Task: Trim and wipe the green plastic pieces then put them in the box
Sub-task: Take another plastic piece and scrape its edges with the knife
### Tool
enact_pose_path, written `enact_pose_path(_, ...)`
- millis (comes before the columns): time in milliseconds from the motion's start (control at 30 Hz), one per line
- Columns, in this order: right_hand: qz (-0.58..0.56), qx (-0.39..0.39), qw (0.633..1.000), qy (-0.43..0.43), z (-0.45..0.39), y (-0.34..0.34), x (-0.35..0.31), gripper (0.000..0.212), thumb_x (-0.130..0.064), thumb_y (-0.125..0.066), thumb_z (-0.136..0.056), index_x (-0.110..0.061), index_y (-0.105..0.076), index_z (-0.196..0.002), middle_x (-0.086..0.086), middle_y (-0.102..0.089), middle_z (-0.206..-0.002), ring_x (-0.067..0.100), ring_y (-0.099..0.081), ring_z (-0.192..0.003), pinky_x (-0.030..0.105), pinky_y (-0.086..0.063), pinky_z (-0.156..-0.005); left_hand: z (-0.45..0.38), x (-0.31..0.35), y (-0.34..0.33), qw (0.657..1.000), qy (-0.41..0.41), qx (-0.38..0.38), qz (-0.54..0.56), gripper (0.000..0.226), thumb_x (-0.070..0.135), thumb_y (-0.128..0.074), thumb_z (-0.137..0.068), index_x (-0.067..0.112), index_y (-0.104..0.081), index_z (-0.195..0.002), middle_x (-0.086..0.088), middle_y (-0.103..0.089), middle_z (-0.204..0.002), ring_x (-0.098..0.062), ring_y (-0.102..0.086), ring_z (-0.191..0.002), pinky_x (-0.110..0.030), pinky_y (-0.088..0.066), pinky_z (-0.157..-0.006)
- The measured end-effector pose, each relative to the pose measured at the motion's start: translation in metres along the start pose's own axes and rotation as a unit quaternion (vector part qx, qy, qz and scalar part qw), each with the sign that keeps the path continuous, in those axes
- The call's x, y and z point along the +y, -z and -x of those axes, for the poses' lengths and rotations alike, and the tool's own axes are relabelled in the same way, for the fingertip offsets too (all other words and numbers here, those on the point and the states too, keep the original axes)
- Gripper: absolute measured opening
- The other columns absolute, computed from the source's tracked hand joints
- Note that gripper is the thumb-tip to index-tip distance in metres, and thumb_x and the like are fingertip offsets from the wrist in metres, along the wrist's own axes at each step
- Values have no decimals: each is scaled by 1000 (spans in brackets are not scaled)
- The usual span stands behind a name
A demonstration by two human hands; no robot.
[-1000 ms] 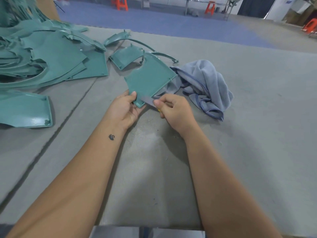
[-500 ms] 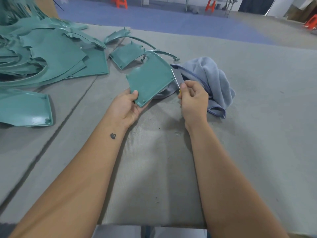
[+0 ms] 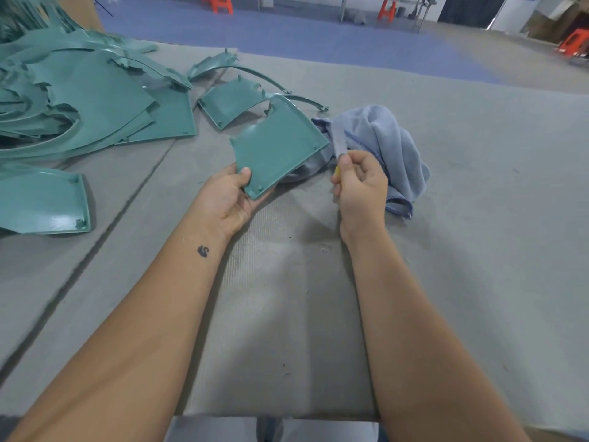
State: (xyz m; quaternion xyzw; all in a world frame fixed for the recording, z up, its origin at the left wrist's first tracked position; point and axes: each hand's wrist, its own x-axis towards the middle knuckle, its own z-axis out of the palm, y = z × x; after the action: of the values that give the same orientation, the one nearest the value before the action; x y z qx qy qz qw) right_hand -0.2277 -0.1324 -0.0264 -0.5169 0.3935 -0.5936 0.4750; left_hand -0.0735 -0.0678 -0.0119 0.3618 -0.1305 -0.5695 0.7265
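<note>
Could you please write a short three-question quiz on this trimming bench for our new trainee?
1. True or false: the left hand grips the green plastic piece by its near corner.
2. What does the right hand hold? A) the blue cloth B) a blade C) nothing
3. Fill in: the blue cloth lies on the table, to the ____ of the held piece.

Key: 1 true; 2 B, the blade points up and away, off the piece's edge; 3 right.
</note>
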Motion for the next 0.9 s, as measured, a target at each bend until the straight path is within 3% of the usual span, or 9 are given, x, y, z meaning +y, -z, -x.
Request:
enact_pose_path(133, 6, 15, 1000, -7, -2, -2, 1, 18, -11, -54, -98, -18, -57, -82, -4, -53, -58, 7, -43, -52, 21, -36, -50, 0, 0, -1, 1000, 1, -2, -7, 27, 0, -29, -103, 4, -52, -116, -11, -70, -89, -18, -73, -67, -29, -59, -57)
enact_pose_path(400, 80, -50, 995, 18, 2, -1, 3, 25, -9, -55, -96, -23, -58, -76, -7, -51, -56, 5, -42, -52, 17, -38, -52, -2, 0, 2, 1000, 1, 3, -5, 27, 0, -28, -103, 5, -55, -106, -8, -75, -77, -18, -73, -68, -28, -58, -55)
enact_pose_path(567, 155, -129, 979, 38, 5, -5, 5, 23, -9, -57, -94, -26, -59, -78, -12, -56, -60, 6, -48, -57, 24, -45, -61, -2, -2, 0, 1000, -6, 6, -7, 26, 0, -28, -103, 5, -54, -107, -10, -74, -79, -19, -73, -68, -29, -58, -54)
enact_pose_path(733, 55, -31, 998, 15, 2, -2, 2, 19, -12, -54, -97, -22, -57, -81, -7, -54, -60, 5, -47, -56, 21, -41, -57, -2, 0, 1, 1000, 2, 7, -2, 26, 1, -29, -103, 4, -55, -106, -10, -75, -79, -19, -73, -69, -29, -59, -57)
enact_pose_path(900, 91, -77, 993, 28, 7, -4, 2, 23, -9, -53, -97, -21, -56, -78, -4, -49, -60, 6, -40, -54, 18, -37, -53, 0, 0, 0, 1000, 2, 15, 4, 26, 0, -29, -103, 5, -55, -103, -12, -72, -87, -20, -73, -69, -31, -60, -60)
